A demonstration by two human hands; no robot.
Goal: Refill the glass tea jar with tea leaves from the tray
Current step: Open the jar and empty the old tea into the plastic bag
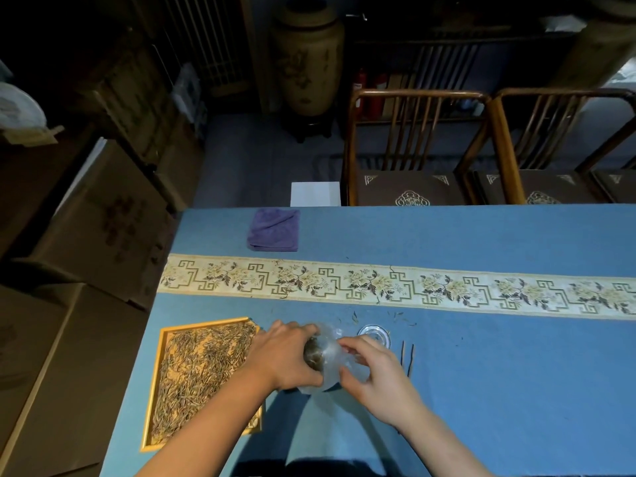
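A clear glass tea jar point(327, 352) lies tilted on its side between my hands, with a dark clump of tea leaves point(315, 354) inside near its left end. My left hand point(285, 356) wraps around that end. My right hand point(373, 376) holds the jar's other end with fingers curled. A wooden tray point(153, 401) full of dry tea leaves point(199, 366) sits on the blue tablecloth just left of my left hand. The round glass lid point(375, 333) lies flat behind my right hand.
Wooden tongs point(407, 358) lie right of my right hand, with loose leaves point(399, 316) scattered behind. A folded purple cloth point(273, 229) sits at the far left of the table, beyond a patterned runner point(395, 287). Chairs point(413, 149) stand at the far edge; cardboard boxes point(86, 235) left.
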